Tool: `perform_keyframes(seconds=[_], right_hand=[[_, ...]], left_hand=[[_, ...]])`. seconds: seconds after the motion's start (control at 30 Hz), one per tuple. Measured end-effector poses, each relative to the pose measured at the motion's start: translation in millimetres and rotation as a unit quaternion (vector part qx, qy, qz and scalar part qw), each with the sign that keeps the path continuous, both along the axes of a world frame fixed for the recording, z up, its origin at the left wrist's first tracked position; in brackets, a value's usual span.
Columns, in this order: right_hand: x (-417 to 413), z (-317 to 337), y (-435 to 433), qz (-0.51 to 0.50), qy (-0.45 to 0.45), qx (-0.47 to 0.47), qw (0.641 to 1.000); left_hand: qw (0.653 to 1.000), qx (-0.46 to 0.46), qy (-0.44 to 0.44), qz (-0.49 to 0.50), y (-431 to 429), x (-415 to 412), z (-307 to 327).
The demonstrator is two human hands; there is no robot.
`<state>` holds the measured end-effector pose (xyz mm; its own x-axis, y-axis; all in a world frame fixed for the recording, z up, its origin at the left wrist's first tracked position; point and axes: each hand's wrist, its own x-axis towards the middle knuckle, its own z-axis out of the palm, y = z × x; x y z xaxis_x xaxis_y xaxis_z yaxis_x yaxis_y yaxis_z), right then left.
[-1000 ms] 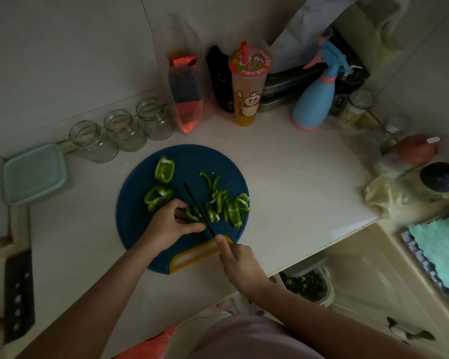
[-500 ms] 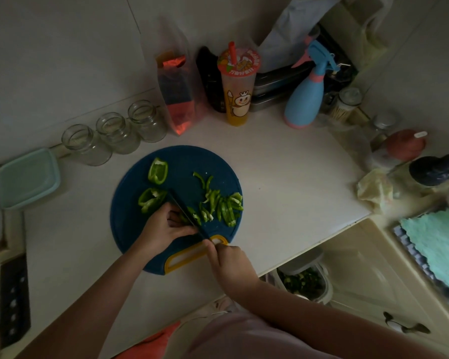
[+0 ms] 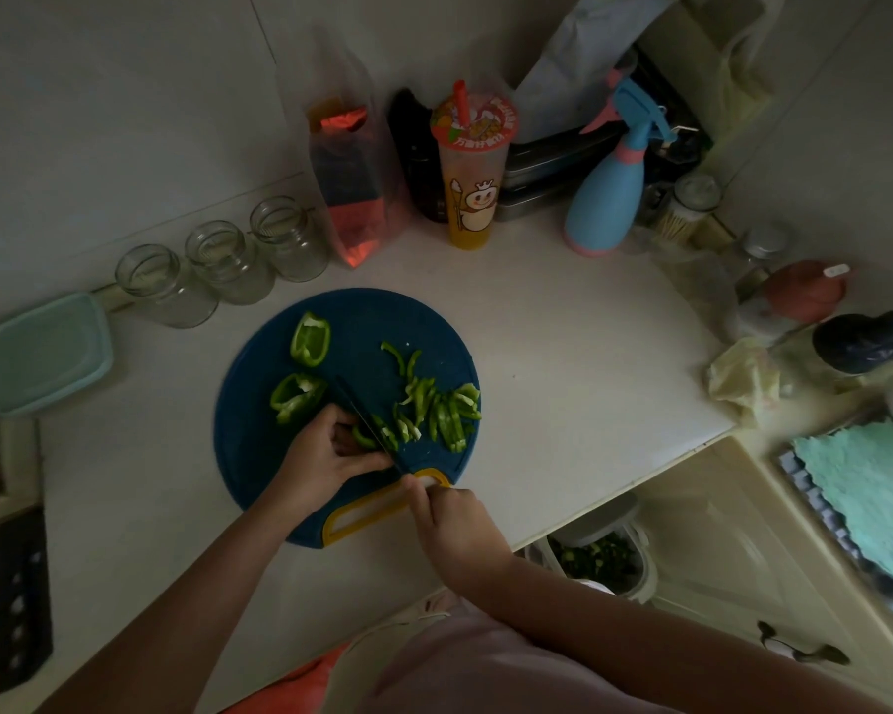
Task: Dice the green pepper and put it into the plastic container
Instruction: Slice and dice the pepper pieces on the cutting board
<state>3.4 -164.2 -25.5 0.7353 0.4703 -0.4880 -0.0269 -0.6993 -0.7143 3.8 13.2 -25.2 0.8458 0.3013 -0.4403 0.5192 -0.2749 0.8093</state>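
On a round dark-blue cutting board [image 3: 259,456] with a yellow handle lie two big green pepper pieces [image 3: 310,338] at its left and a heap of cut pepper strips [image 3: 442,409] at its right. My left hand [image 3: 326,458] holds down a small pepper piece [image 3: 362,438] with curled fingers. My right hand [image 3: 449,512] grips a dark knife [image 3: 364,417], its blade lying across that piece beside my left fingertips. A pale teal plastic container [image 3: 47,353] sits at the counter's far left.
Three glass jars [image 3: 223,262], a plastic bag, a printed drink cup [image 3: 473,172] and a blue spray bottle [image 3: 607,193] line the back wall. Condiment bottles crowd the right edge. A bin with green scraps [image 3: 596,559] stands below the counter. A stove knob panel is at lower left.
The knife blade has shifted left along the held piece and my left fingers have drawn back with it. More cut strips lie right of the blade. The camera view has drifted slightly.
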Motion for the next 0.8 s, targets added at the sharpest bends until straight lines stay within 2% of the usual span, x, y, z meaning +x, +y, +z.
perform_keyframes(seconds=[0.13,0.27,0.57,0.7,0.73,0.8], right_hand=[[0.6,-1.9,0.9,0.008,-0.029,-0.021,0.999],[1.4,-3.8,6.6,0.019,-0.022,-0.021,0.999],[14.1,10.5,22.7,0.028,-0.013,-0.112,0.993],[17.1,6.6,26.9,0.018,-0.008,-0.081,0.997],[17.4,4.1,25.6,0.01,0.008,-0.06,0.998],[19.8,0.6,21.2,-0.072,0.083,0.015,0.994]], left_hand=[[1.0,0.002,-0.002,-0.01,2.0,1.0,-0.8],[1.0,0.007,0.004,-0.028,5.5,2.2,-2.2],[0.999,-0.008,0.008,-0.045,10.8,-0.8,-3.3],[0.999,-0.012,0.009,-0.041,10.2,-1.1,-1.5],[0.999,-0.004,0.009,-0.044,9.3,-0.7,-2.0],[0.999,0.008,0.007,-0.047,7.2,0.4,-3.2]])
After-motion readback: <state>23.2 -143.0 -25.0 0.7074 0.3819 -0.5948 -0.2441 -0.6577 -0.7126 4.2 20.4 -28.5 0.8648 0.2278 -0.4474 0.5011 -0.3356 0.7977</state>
